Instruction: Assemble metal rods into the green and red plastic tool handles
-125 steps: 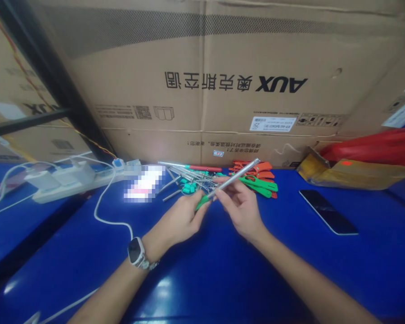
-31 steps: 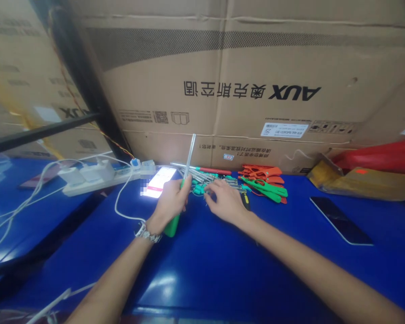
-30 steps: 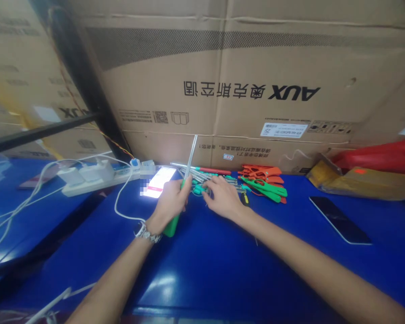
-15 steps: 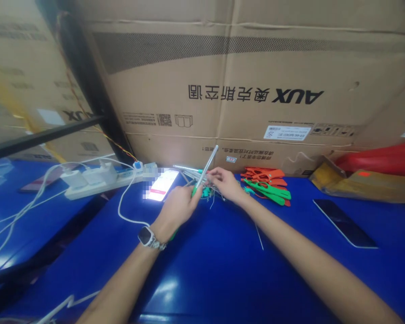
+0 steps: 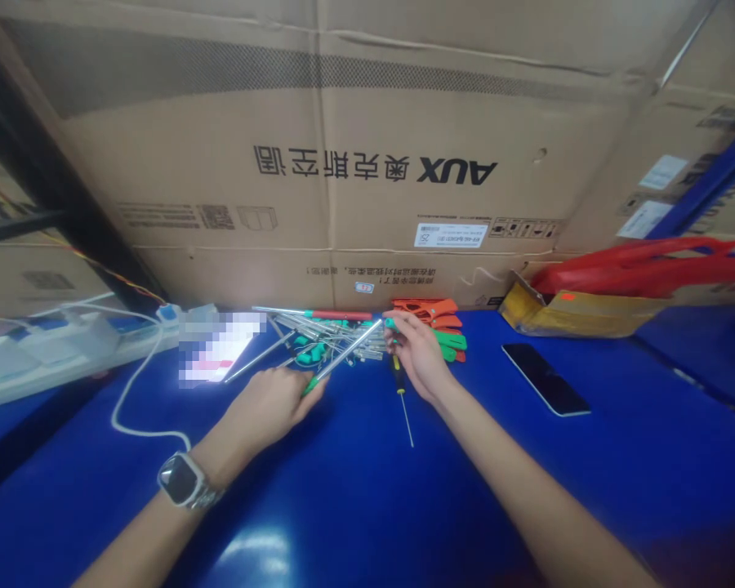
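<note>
My left hand [image 5: 282, 402] is closed round the green handle of a tool with a long silver shaft [image 5: 352, 349], which points up and to the right. My right hand [image 5: 415, 347] is near the shaft's tip, its fingers pinched on a small teal piece [image 5: 390, 323]. Behind and between the hands lies a pile of thin metal parts with teal pieces [image 5: 311, 349]. A red-handled rod [image 5: 341, 315] rests along the back of the pile. A yellow and black screwdriver [image 5: 398, 376] lies beside my right hand.
Orange clips [image 5: 432, 310] and green clips [image 5: 450, 341] lie behind my right hand. A dark phone [image 5: 545, 380] is on the right, a lit phone [image 5: 229, 347] on the left by a white power strip [image 5: 55, 366]. A yellow box [image 5: 576, 317] holds red plastic [image 5: 618, 269].
The view has swung to the right. My right hand now pinches a teal piece by the shaft's tip, and the shaft is tilted lower. The yellow and black screwdriver shows more fully.
</note>
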A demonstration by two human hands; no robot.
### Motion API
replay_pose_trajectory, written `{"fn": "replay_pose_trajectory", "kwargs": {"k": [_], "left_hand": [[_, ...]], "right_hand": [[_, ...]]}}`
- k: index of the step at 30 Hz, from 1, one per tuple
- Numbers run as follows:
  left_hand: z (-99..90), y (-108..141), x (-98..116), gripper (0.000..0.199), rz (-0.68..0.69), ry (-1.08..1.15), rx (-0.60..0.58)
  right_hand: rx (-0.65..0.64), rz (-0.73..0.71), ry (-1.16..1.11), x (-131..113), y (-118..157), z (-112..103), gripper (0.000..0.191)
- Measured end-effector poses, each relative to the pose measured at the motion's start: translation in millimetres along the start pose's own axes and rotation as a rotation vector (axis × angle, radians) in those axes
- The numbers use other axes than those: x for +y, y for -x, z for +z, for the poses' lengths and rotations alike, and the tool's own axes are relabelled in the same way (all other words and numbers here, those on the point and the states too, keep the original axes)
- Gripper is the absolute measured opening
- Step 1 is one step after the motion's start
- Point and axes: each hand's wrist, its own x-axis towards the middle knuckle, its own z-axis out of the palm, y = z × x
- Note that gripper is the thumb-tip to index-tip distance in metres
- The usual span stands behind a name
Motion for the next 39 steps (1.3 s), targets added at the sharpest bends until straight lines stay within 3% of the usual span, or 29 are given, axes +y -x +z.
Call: {"fn": "replay_pose_trajectory", "kwargs": {"k": [6, 9, 12, 19, 31, 36, 39], "left_hand": [[-4.7, 3, 2, 0.058, -0.011, -0.047, -0.103], [-5.0, 4, 3, 0.057, -0.012, -0.048, -0.128], [-5.0, 5, 3, 0.056, -0.005, -0.032, -0.135], [-3.2, 6, 3, 0.058, -0.002, -0.033, -0.115], [-6.3, 7, 5, 0.057, 0.003, -0.021, -0.117], [-7.2, 8, 5, 0.057, -0.001, -0.014, -0.114], [-7.5, 8, 6, 0.058, 0.001, -0.022, -0.115]], "right_hand": [[0.095, -0.026, 0.042, 1, 1, 0, 0.041], [0.095, -0.047, 0.086, 4, 2, 4, 0.037], [0.13, -0.069, 0.106, 9, 2, 8, 0.03], [0.233, -0.071, 0.043, 9, 1, 11, 0.036], [0.114, -0.128, 0.219, 17, 14, 18, 0.033], [0.144, -0.058, 0.069, 19, 13, 19, 0.035], [0.088, 0.0, -0.064, 21, 13, 22, 0.037]]}}
